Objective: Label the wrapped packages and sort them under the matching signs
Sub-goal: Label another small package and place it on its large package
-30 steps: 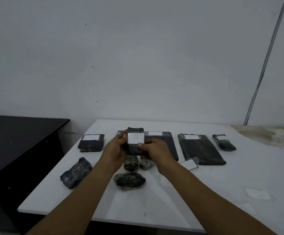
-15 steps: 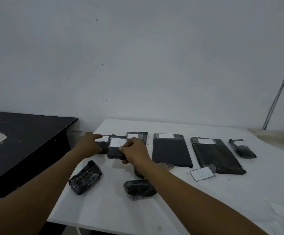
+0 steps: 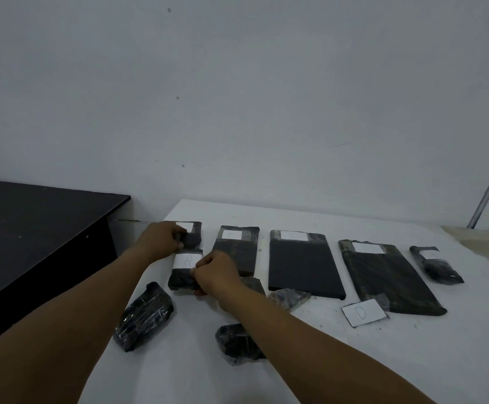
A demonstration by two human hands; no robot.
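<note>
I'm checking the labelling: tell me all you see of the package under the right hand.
The package is small, dark, wrapped in glossy film, with a white label bearing a faint letter, probably A. It lies on the white table just below the far-left labelled package. The right hand grips its right edge.

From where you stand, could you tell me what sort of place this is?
Probably a plain workroom or packing station: a white table against a bare wall, a row of black wrapped packages with white labels.
</note>
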